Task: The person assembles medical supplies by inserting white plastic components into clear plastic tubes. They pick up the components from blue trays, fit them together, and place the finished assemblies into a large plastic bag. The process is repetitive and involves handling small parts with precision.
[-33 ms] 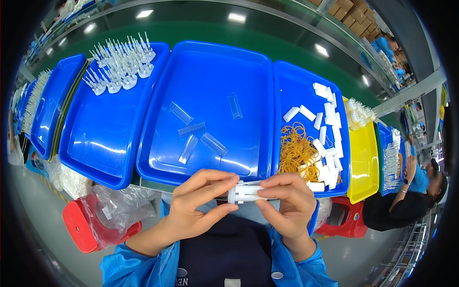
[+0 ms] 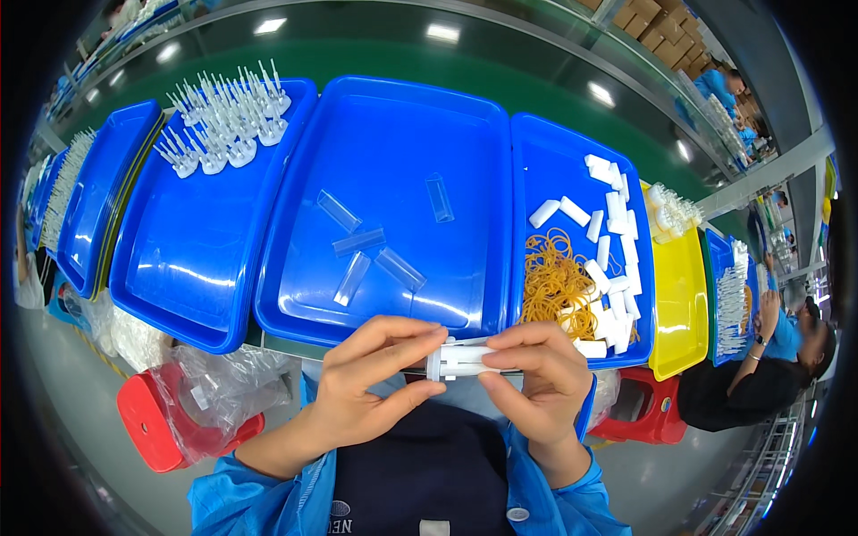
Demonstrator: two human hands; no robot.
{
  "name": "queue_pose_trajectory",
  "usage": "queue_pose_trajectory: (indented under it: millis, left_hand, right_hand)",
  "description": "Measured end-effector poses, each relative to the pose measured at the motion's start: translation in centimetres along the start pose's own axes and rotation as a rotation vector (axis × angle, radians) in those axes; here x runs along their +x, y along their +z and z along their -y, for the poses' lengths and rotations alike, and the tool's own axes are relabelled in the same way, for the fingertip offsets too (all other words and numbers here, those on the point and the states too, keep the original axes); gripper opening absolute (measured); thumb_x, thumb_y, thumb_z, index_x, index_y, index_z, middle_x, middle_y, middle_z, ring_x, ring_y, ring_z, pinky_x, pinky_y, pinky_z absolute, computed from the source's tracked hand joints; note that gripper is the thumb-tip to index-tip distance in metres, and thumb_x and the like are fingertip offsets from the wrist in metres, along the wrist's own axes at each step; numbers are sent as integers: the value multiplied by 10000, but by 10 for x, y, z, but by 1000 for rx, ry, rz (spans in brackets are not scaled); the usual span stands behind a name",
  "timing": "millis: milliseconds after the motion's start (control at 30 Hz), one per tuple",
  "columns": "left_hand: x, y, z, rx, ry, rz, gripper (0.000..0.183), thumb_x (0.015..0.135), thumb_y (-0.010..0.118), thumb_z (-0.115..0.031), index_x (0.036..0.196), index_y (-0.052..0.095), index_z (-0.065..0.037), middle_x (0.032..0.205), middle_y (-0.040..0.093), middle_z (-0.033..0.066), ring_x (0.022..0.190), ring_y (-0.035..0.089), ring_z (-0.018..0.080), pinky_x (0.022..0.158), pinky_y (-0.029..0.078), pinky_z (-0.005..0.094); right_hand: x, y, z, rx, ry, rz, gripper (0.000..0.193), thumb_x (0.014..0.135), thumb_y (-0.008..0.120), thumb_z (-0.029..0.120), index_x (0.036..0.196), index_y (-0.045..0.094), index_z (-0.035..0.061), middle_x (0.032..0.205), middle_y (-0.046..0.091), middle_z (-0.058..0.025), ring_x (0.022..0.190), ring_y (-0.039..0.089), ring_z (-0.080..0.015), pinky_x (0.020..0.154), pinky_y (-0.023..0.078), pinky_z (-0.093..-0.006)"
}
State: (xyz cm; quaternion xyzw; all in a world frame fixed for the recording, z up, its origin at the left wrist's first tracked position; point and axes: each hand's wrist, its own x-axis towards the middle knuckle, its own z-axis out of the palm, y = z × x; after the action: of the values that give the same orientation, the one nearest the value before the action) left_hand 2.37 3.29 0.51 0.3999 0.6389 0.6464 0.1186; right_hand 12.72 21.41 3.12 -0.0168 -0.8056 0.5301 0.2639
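A white plastic part with a round flange and long prongs (image 2: 461, 359) lies level between my two hands, in front of the middle tray. My left hand (image 2: 380, 375) pinches its flanged end between thumb and fingers. My right hand (image 2: 539, 380) closes on the other end, whose tip is hidden by the fingers. Just beyond, several clear plastic sleeves (image 2: 357, 241) lie in the middle blue tray (image 2: 393, 112). To the right, a blue tray (image 2: 536, 143) holds white cylinders (image 2: 575, 212) and a heap of tan rubber bands (image 2: 556, 277).
White stemmed parts (image 2: 228, 116) stand at the back of the left blue tray (image 2: 192, 241). A yellow tray (image 2: 679, 304) lies on the right. Red stools (image 2: 152, 415) and plastic bags (image 2: 219, 389) are below the table edge. Another person (image 2: 742, 366) sits at far right.
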Motion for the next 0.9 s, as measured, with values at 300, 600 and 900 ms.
queue_pose_trajectory:
  millis: [300, 600, 900]
  left_hand:
    - [1, 0, 5, 126, 58, -37, 416, 712, 791, 13, 1112, 680, 22, 1128, 611, 166, 957, 657, 229, 745, 568, 294]
    - [0, -8, 7, -97, 19, -61, 336, 730, 751, 56, 1055, 665, 49, 1178, 563, 203, 1080, 629, 304, 868, 587, 370]
    - [3, -7, -2, -244, -119, -58, 466, 748, 731, 87, 1190, 585, 62, 1220, 497, 168, 1137, 587, 261, 960, 533, 366]
  right_hand:
    - [2, 1, -1, 48, 46, 28, 209, 726, 749, -36, 929, 710, -1, 950, 676, -127, 865, 670, -229, 742, 529, -304]
    - [36, -124, -48, -793, 237, -118, 206, 708, 715, 10, 910, 677, 9, 835, 645, -122, 722, 632, -234, 640, 509, -333]
    - [35, -111, -55, -784, 100, -326, 133, 780, 639, -1, 912, 657, -1, 825, 622, -143, 753, 620, -276, 662, 485, -346]
